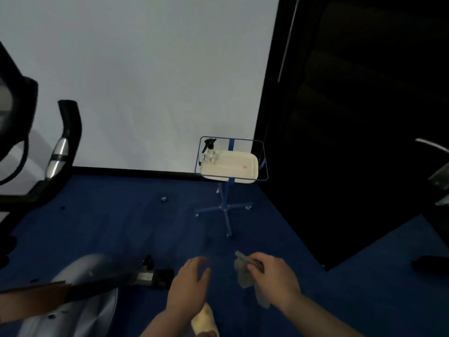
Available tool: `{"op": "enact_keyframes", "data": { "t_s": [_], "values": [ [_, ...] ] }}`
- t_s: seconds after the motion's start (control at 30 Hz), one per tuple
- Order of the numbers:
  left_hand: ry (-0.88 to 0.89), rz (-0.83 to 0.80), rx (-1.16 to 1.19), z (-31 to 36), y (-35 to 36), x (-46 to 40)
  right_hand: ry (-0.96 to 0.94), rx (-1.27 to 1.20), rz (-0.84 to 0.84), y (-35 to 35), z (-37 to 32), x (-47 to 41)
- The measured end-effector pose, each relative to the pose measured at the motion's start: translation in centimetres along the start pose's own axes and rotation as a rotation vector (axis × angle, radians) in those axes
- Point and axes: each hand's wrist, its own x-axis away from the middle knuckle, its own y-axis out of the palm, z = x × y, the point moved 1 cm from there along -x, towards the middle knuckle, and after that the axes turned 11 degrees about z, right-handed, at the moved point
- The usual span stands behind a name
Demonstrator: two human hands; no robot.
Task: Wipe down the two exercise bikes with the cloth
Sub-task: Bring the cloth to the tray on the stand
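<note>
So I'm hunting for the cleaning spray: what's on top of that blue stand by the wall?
The blue stand carries a white tray, and a clear spray bottle with a black trigger stands at its left end. The rest of the tray looks bare except two faint reddish marks, too blurred to identify.

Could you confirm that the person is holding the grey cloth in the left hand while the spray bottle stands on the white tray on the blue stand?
Not quite: the head view shows the cloth gripped in the right hand; the left hand holds nothing. The spray bottle does stand on the white tray on the blue stand.
</note>
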Motion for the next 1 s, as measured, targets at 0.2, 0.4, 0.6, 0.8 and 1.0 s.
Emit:
{"op": "enact_keyframes", "data": {
  "t_s": [0.2, 0.4, 0.6, 0.8, 1.0],
  "values": [
    [0.019, -0.006, -0.055, 1.7, -0.1, -11.1, 0.071, -0.051, 0.032, -0.8, -1.1, -9.8],
    [0.107, 0.004, -0.097, 5.5, -0.8, -20.8, 0.089, -0.116, 0.109, -2.0, -1.8, -18.6],
    [0.136, -0.062, -0.131, 9.0, 0.7, -28.3, 0.100, -0.155, 0.156, -3.4, -1.8, -28.1],
    [0.038, -0.054, -0.115, 11.6, 2.6, -35.6, 0.047, -0.186, 0.126, -4.6, -1.8, -38.9],
    [-0.108, -0.018, -0.033, 13.0, 5.3, -41.4, 0.015, -0.081, 0.178, -3.0, -0.8, -46.8]
  ]
}}
